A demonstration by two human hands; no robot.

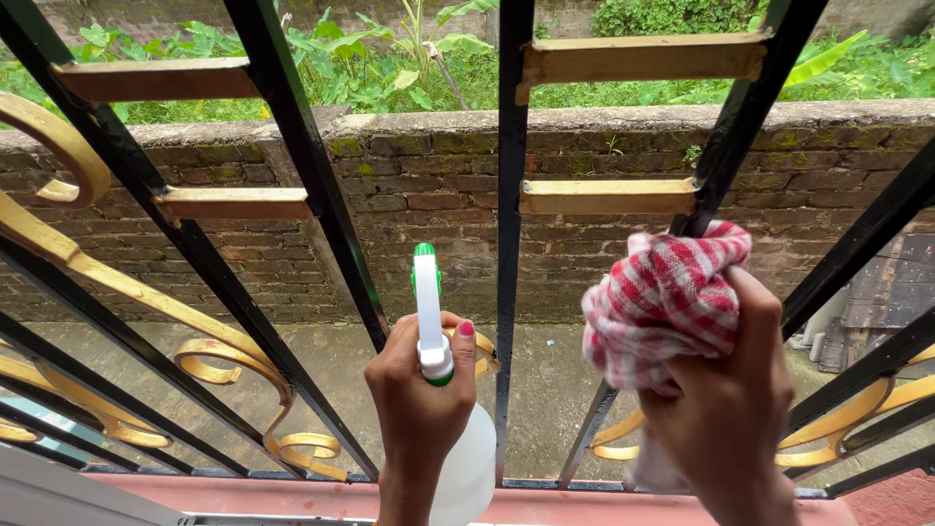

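Observation:
My left hand grips a white spray bottle with a white and green nozzle, pointing up at the black metal window grille. My right hand holds a bunched red and white checked cloth pressed against one slanted black bar of the grille. The grille has gold flat crosspieces and gold scrollwork at the left.
A reddish window sill runs along the bottom. Beyond the grille lie a concrete yard, a mossy brick wall and green plants. Grey stacked objects stand at the right.

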